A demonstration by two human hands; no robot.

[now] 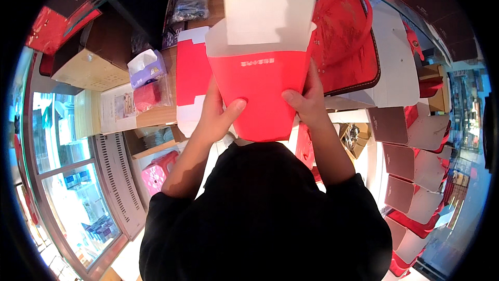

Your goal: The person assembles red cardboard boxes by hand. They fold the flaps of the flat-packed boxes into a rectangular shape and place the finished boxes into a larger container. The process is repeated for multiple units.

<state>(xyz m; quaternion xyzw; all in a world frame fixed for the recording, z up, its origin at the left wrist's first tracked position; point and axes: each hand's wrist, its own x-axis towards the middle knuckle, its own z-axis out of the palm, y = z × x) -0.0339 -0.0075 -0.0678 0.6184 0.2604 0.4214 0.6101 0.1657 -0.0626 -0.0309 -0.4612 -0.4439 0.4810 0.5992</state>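
Note:
A red cardboard box (265,91) with a white inside is held up in front of my chest. Its top is unfolded, and a tall white flap (269,13) stands up at the far side. My left hand (217,112) grips the left side, thumb pressed on the red front panel. On the opposite side my right hand (308,99) grips likewise, its thumb on the front and its other fingers hidden behind. A flat red-and-white cardboard piece (191,73) lies on the table just left of the box. Close by on the right is a red patterned bag (345,52) with dark stitched edging and a looped handle.
Left on the table are a purple tissue pack (147,75), a small red item in clear wrap (147,97) and a large carton (93,57). Brown-and-red boxes (399,161) are stacked along the right. A pink stool (156,173) stands below the table.

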